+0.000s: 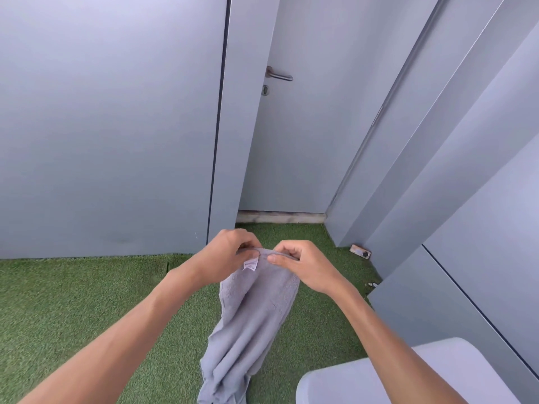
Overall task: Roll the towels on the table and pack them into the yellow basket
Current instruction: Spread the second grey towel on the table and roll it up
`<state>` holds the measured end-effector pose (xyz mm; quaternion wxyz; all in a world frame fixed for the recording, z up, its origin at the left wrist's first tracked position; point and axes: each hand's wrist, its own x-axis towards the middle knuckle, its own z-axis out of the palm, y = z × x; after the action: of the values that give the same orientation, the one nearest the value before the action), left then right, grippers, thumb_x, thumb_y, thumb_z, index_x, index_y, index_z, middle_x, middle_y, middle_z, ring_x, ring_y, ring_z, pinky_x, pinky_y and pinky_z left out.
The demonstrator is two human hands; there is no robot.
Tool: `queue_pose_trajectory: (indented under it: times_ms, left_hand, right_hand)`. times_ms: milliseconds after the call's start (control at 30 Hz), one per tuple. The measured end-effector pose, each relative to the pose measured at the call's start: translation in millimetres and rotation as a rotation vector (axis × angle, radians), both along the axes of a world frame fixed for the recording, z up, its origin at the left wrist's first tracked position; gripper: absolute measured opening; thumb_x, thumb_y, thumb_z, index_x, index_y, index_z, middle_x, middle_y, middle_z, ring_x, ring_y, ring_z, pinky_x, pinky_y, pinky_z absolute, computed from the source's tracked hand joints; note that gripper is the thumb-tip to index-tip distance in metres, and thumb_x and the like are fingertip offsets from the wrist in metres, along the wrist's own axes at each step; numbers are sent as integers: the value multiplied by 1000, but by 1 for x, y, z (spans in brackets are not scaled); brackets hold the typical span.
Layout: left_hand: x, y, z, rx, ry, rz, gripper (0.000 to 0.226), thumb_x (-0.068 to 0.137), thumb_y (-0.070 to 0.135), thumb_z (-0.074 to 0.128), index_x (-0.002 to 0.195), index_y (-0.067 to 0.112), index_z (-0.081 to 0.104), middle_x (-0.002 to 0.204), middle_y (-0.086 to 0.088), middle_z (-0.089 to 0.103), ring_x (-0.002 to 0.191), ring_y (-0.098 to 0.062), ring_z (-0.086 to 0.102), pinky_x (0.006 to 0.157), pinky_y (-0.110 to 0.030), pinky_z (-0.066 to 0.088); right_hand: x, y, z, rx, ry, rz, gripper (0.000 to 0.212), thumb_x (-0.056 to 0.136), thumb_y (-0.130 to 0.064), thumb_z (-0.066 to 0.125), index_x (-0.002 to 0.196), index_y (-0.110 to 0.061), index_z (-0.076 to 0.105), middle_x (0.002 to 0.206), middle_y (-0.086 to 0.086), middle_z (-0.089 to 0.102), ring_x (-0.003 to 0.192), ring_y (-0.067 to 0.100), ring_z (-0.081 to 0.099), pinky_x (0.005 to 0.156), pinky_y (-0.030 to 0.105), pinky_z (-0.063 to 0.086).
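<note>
Item: grey towel (253, 310), one piece, held up in the air at lower centre of the frame. It hangs lengthwise from its top edge, loosely bunched and creased, its lower end running out of the bottom of the frame. A small white label (250, 263) is sewn near the top edge, left of centre.

Hands: both raised side by side at centre frame, close together but not touching. The left hand (226, 255) pinches the top edge of the towel at its left corner, fingers curled over the hem. The right hand (303, 265) pinches the same edge at its right corner, thumb on the near face. Both bare forearms reach up from the lower corners of the frame.

Counter (388, 380): white, rounded corner only, lower right of the frame, beneath the right forearm.

Floor: green artificial turf (73, 301), across the lower half of the frame.

Surroundings: grey wall panels (102, 126) at left and right. A grey door (291, 156) stands at upper centre, with a metal lever handle (280, 74) and a keyhole just below it. A small brown object (360, 251) lies on the turf at the foot of the right panels; too small to identify.
</note>
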<state>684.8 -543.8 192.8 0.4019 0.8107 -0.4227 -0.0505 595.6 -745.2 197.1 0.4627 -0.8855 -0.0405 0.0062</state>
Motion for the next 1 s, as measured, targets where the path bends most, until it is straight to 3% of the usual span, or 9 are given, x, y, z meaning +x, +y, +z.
queue_pose_trajectory:
  times_ms: [100, 233, 333, 433, 533, 667, 767, 867, 1000]
  left_hand:
    - [1, 3, -4, -23, -8, 20, 13, 88, 2, 57, 86, 13, 62, 80, 5, 59, 75, -8, 54, 65, -13, 40]
    - [22, 31, 1, 12, -39, 105, 17, 91, 5, 55, 85, 20, 58, 83, 14, 58, 80, 4, 55, 69, -8, 39]
    - [34, 57, 2, 111, -4, 176, 13, 91, 8, 57, 84, 19, 57, 79, 12, 58, 72, 2, 55, 67, -13, 38]
    - [17, 52, -2, 225, 24, 109, 19, 86, 39, 65, 99, 27, 59, 81, 12, 59, 67, -1, 56, 68, -28, 44]
    - [-6, 25, -2, 133, 36, -8, 41, 75, 64, 64, 110, 44, 58, 70, 14, 53, 59, -2, 50, 61, -21, 39]
    - [-13, 9, -2, -59, 31, -55, 21, 84, 45, 69, 77, 27, 63, 59, 10, 49, 53, -9, 38, 53, -23, 34]
    - [-4, 21, -1, -72, 11, 2, 26, 81, 55, 66, 76, 30, 63, 68, 6, 58, 57, -11, 46, 59, -30, 42]
    - [9, 37, -1, -94, 15, 119, 25, 82, 57, 64, 77, 32, 64, 68, 6, 59, 49, -11, 49, 60, -34, 46]
    - [20, 48, -11, 30, 19, 210, 14, 85, 49, 65, 82, 35, 64, 66, 6, 61, 47, -9, 55, 62, -31, 50]
  right_hand:
    - [-5, 1, -5, 101, 80, 13, 33, 88, -47, 65, 89, -14, 68, 86, 19, 67, 74, 16, 54, 69, 34, 40]
    - [-22, -16, -23, 122, 234, -42, 38, 89, -46, 64, 86, -8, 65, 84, 6, 70, 74, 16, 62, 70, 35, 47]
    - [-35, -33, -31, 78, 172, -153, 34, 90, -46, 63, 84, -12, 66, 78, -2, 69, 69, 10, 61, 72, 36, 48]
    - [-28, -23, -18, 34, 19, -151, 31, 89, -50, 63, 84, -19, 67, 75, 6, 63, 68, 9, 50, 69, 33, 38]
    - [-13, 11, 6, -23, -47, -19, 17, 90, -35, 66, 86, -19, 69, 84, 7, 68, 76, 5, 53, 72, 27, 40]
    - [-7, 13, 13, -49, -41, -3, 20, 89, -39, 66, 82, -20, 69, 74, 4, 65, 66, 11, 44, 62, 31, 32]
    - [-19, -3, -4, 19, 64, -31, 35, 88, -45, 65, 77, -11, 61, 65, -3, 49, 62, 12, 37, 58, 31, 26]
    - [-36, -16, -18, 55, 137, -64, 31, 91, -40, 63, 70, -20, 56, 62, -11, 47, 57, 6, 37, 54, 23, 26]
    - [-43, -25, -20, -13, 81, -154, 43, 91, -51, 59, 74, -11, 54, 65, -4, 38, 59, 13, 33, 60, 32, 27]
